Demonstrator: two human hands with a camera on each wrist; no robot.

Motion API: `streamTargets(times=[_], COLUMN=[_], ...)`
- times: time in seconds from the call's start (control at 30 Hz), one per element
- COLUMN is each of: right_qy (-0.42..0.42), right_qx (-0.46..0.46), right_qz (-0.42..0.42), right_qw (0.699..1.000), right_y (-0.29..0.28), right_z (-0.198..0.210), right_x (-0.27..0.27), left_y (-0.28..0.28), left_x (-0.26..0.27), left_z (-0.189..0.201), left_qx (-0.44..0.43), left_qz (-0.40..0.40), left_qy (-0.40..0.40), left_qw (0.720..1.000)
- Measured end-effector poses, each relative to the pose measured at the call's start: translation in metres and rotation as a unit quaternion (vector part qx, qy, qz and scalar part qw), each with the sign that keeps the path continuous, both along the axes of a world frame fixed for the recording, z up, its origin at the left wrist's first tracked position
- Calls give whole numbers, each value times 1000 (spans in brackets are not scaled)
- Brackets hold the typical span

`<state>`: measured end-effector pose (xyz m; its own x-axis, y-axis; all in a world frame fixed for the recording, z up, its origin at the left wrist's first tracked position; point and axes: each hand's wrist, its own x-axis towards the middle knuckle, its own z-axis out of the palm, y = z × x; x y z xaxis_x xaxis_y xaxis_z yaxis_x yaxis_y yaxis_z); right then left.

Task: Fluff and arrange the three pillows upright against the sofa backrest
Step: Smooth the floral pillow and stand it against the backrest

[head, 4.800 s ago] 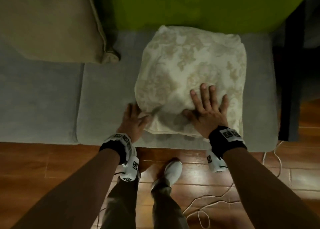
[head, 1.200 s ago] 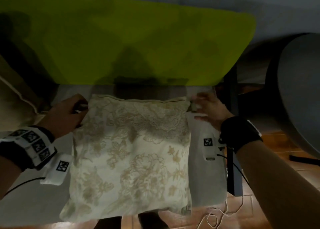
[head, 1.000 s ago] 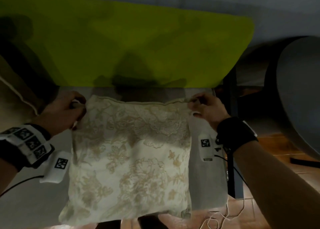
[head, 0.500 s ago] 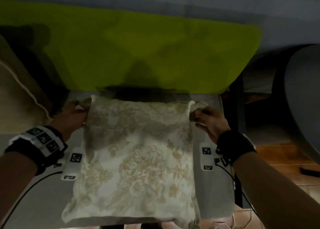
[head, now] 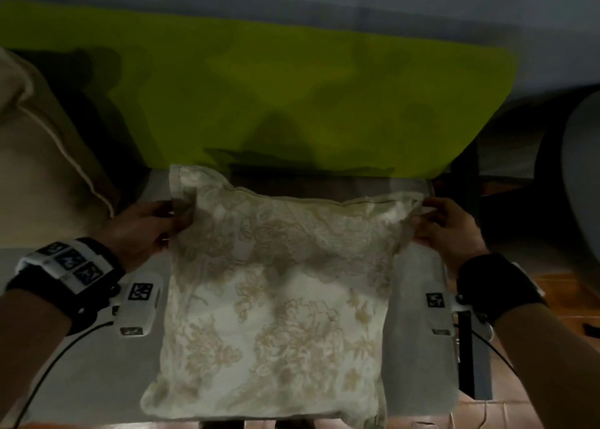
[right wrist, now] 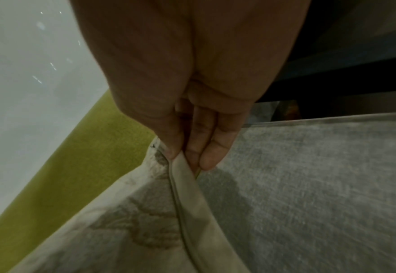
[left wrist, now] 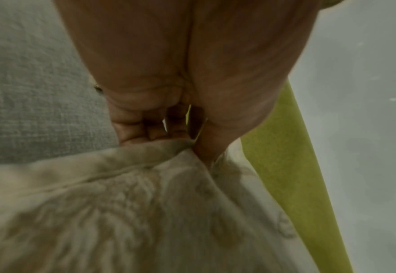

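A cream pillow with a beige floral pattern (head: 276, 302) lies across the grey sofa seat (head: 97, 373), its far edge near the lime-green backrest (head: 292, 87). My left hand (head: 152, 224) pinches its far left corner; the left wrist view shows fingers (left wrist: 145, 129) bunching that pillow (left wrist: 122, 212) cloth. My right hand (head: 444, 224) pinches the far right corner, where thumb and fingers (right wrist: 206, 146) clamp the pillow's piped edge (right wrist: 185, 203). A plain beige pillow (head: 42, 169) leans at the left. No third pillow is in view.
A grey wall (head: 324, 3) rises behind the backrest. To the right stand a dark frame (head: 467, 347) and a large grey rounded object (head: 581, 185). Wooden floor (head: 568, 298) shows at the right, with a thin white cord (head: 480, 419) by the seat's front edge.
Earlier both hands pressed the pillow's near edge. Since then they reached its far corners and closed on them; over the last second the corners are pulled outward and the top edge sags.
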<state>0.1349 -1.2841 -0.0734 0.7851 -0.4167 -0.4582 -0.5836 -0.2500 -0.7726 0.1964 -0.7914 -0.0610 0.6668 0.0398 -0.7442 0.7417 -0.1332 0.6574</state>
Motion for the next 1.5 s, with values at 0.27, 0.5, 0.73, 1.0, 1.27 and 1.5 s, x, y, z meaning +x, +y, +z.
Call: streamTargets(times=[0.27,0.5,0.73,1.0,1.27,1.5], right_qy=[-9,52,-77,26,96,216], right_qx=[4,-248,-281,-282,-227,-261], right_qz=[-18,126,544,584,568,531], right_qw=[1000,959,787,761,785,777], right_y=[2,25,117,99,87,49], right_z=[8,11,18,-40,-53,-17], right_x=[-2,4,-29,-14,-14,0], left_y=[-7,-10,-93,-92,-76,-47], left_x=[0,13,-34,-22,3,37], left_z=[3,5,17,-28,-31,22], left_qx=[87,344,344,335,289,354], left_qz=[56,-150,-484,-564,-628,-687], left_qy=[-30,-106,-250,-121,-33,-39], left_qw=[994,921,765,745,722,633])
